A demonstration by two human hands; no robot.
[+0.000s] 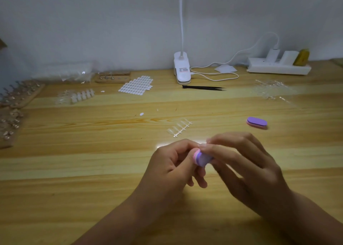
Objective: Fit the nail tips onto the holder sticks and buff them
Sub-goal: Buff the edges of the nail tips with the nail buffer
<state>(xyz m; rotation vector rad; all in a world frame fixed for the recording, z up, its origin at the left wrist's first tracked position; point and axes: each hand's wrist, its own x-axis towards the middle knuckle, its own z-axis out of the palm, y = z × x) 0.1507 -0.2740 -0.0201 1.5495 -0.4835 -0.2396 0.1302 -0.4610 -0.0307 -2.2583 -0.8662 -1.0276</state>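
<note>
Pink-and-purple buffer (pixel 201 157), held above the table (pixel 92 170) between both hands. My left hand (pixel 172 163) pinches its near end, fingers curled. My right hand (pixel 246 170) brings thumb and forefinger together on its top edge, other fingers loosely spread. Blur hides whether a nail tip lies between them. Tip strip (pixel 179 129) lies just beyond; holder sticks (pixel 18 94) stand far left. Risks, as I judge: a tip held bare-fingered, off a stick, may slip or flick away under the stroke; the end-held buffer may twist; my fingertip may get abraded.
</note>
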